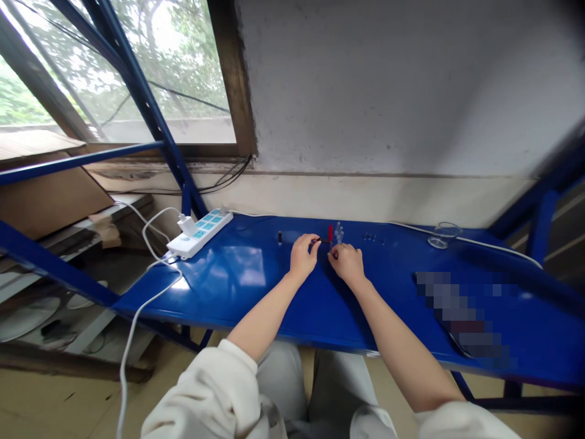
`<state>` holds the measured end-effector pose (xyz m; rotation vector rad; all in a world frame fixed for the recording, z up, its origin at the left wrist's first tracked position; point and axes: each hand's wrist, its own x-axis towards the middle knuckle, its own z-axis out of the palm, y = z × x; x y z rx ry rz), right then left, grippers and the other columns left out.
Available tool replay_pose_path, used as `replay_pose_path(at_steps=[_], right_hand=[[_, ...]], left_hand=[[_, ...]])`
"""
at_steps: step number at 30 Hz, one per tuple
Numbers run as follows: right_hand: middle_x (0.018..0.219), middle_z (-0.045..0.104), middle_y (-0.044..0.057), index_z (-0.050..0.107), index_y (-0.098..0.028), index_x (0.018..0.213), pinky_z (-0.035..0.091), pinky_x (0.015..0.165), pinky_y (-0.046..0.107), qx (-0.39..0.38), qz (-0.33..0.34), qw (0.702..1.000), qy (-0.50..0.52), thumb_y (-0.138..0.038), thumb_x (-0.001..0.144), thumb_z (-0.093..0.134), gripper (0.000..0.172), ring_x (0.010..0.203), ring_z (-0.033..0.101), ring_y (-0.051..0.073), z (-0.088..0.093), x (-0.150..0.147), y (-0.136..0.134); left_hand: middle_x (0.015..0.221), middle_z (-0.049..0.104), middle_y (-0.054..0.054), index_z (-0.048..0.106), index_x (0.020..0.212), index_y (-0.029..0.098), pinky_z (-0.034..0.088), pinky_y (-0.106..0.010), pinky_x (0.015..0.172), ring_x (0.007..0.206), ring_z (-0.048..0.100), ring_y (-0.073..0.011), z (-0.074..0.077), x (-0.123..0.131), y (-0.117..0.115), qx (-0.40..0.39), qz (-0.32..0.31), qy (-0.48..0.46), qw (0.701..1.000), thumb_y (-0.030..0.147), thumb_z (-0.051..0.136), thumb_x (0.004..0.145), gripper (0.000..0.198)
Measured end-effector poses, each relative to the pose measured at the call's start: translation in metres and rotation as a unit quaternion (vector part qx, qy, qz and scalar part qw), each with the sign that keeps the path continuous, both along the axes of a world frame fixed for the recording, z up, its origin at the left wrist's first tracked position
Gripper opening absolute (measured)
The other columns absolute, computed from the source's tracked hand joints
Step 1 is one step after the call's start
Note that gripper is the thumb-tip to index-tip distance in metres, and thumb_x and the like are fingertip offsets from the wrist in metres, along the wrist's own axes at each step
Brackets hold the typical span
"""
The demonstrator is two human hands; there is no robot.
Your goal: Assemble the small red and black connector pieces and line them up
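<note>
1. A glossy blue table [256, 299] stretched across the middle of the frame, catching window light at its left, with a pale wall [388, 91] behind it and a window [183, 73] onto trees in the upper left.
2. Blue metal framing [150, 116] rose at the left; a white power strip [201, 235] lay aslant at the table's left end, its white cable [132, 341] dropping to the lower left.
3. The small dark piece [323, 240] was at the centre of the frame, between the hands, its long axis running roughly level from left to right; which end was its front could not be told.
4. It looked thin and dark, too small to show detail.
5. The left hand [302, 256] had it pinched between thumb and forefinger. The right hand [349, 262] had its fingers curled close by; whether they gripped anything could not be told.
6. Just beyond the fingers, a bright red piece [330, 231] pointed upright, near some small clear pieces [339, 231].
7. Left of the hands, a small black-topped cylinder [280, 236] stood upright.
8. Toward the right, a clear round item [437, 242] lay near the back edge.
</note>
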<state>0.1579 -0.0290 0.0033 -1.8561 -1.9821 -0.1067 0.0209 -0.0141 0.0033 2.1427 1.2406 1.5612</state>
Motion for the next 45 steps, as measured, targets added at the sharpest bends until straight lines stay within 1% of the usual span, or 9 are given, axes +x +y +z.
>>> replay_pose_path(at_steps=[4,7,20,24,28,32,37,40,45], right_hand=[[0.082,0.061,0.007,0.058,-0.018,0.076,0.027,0.066,0.03,0.007,0.003,1.0,-0.002,-0.026,0.078,0.045,0.015,0.083,0.051,0.02,0.002,-0.001,-0.002],[0.082,0.061,0.007,0.057,-0.018,0.076,0.027,0.065,0.03,0.014,-0.005,1.0,0.01,-0.028,0.079,0.044,0.017,0.081,0.052,0.019,0.004,-0.002,-0.003],[0.082,0.061,0.006,0.059,-0.019,0.084,0.025,0.066,0.029,0.061,0.023,0.998,0.008,-0.025,0.082,0.044,0.017,0.082,0.051,0.019,0.004,0.0,-0.003],[0.084,0.06,0.006,0.058,-0.018,0.084,0.025,0.066,0.03,0.06,0.045,0.997,-0.015,-0.025,0.082,0.043,0.017,0.082,0.051,0.019,0.003,-0.002,-0.004],[0.081,0.06,0.006,0.057,-0.017,0.079,0.027,0.066,0.029,0.058,0.047,0.997,0.002,-0.025,0.082,0.043,0.016,0.082,0.052,0.018,0.004,-0.004,-0.003],[0.083,0.06,0.005,0.057,-0.018,0.089,0.031,0.062,0.026,0.059,0.061,0.993,0.076,-0.033,0.082,0.043,0.021,0.077,0.055,0.017,0.003,-0.005,-0.003],[0.081,0.06,0.005,0.057,-0.018,0.094,0.036,0.06,0.025,0.05,0.071,0.989,0.116,-0.034,0.083,0.04,0.026,0.07,0.056,0.016,0.001,-0.006,-0.003],[0.08,0.06,0.005,0.058,-0.019,0.091,0.037,0.059,0.024,0.041,0.072,0.989,0.121,-0.031,0.083,0.039,0.024,0.068,0.056,0.015,0.002,-0.006,-0.004],[0.081,0.061,0.005,0.059,-0.019,0.086,0.038,0.061,0.024,0.027,0.072,0.989,0.125,-0.028,0.083,0.038,0.023,0.07,0.056,0.015,0.004,-0.005,-0.004]], left_hand=[[0.109,0.055,-0.007,0.05,0.116,0.023,0.042,-0.033,0.09,0.102,0.051,-0.0157,0.007,0.001,-0.008,0.017,-0.05,0.069,0.996,0.026,0.035,0.088,0.032],[0.111,0.053,-0.006,0.048,0.119,0.024,0.041,-0.032,0.092,0.104,0.049,-0.015,0.008,0.001,-0.011,0.02,-0.077,0.116,0.99,0.026,0.035,0.088,0.034],[0.093,0.057,-0.006,0.056,0.091,0.019,0.046,-0.03,0.078,0.09,0.054,-0.015,0.004,0.001,-0.005,-0.003,-0.053,0.057,0.997,0.027,0.043,0.084,0.017],[0.091,0.059,-0.005,0.056,0.089,0.019,0.043,-0.032,0.079,0.089,0.053,-0.0166,0.009,0.002,-0.007,-0.001,-0.031,0.104,0.994,0.027,0.045,0.083,0.015],[0.091,0.06,-0.005,0.058,0.086,0.02,0.039,-0.035,0.079,0.088,0.052,-0.0187,0.025,0.002,-0.007,-0.011,-0.001,0.196,0.981,0.025,0.049,0.08,0.012],[0.086,0.062,-0.004,0.062,0.077,0.021,0.035,-0.036,0.08,0.086,0.053,-0.0199,0.058,-0.012,0.014,-0.025,-0.011,0.255,0.967,0.023,0.056,0.076,0.006],[0.09,0.06,-0.005,0.064,0.071,0.021,0.03,-0.042,0.085,0.095,0.048,-0.0245,0.094,-0.049,0.057,-0.046,0.052,0.275,0.959,0.02,0.064,0.069,0.002],[0.088,0.058,-0.006,0.065,0.064,0.02,0.029,-0.045,0.086,0.096,0.046,-0.0268,0.094,-0.066,0.071,-0.085,0.069,0.329,0.938,0.017,0.068,0.062,0.005],[0.087,0.057,-0.007,0.065,0.062,0.02,0.029,-0.045,0.087,0.096,0.045,-0.0271,0.074,-0.078,0.072,-0.119,0.079,0.351,0.926,0.017,0.07,0.06,0.005]])
